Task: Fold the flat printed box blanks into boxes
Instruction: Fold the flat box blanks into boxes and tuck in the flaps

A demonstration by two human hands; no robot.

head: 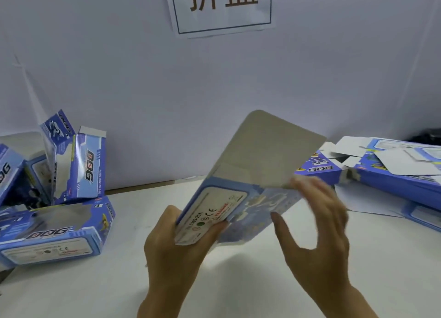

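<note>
The box blank (241, 193), blue with printed panels, was held up in the air over the white table (238, 282), near the middle of the scene and tilted so that its plain grey flap (265, 150) rose toward the far wall. The left hand (176, 248) gripped its near lower end, thumb on the white label panel with the CE mark and fingers hidden behind the card. The right hand (317, 224) was blurred; its fingers were spread and mostly straight, the fingertips at the blank's right edge just under the flap, and whether they pressed the card or only touched it could not be told. The print on the blank's right panel was smeared and unreadable. To the left lay a heap of folded boxes (55, 193) marked DOG, some upright and some on their sides, the nearest cut off by the left edge. To the far right a stack of flat blanks (393, 172) ran out of view. On the wall hung a paper sign (219, 7) with its top cropped.
</note>
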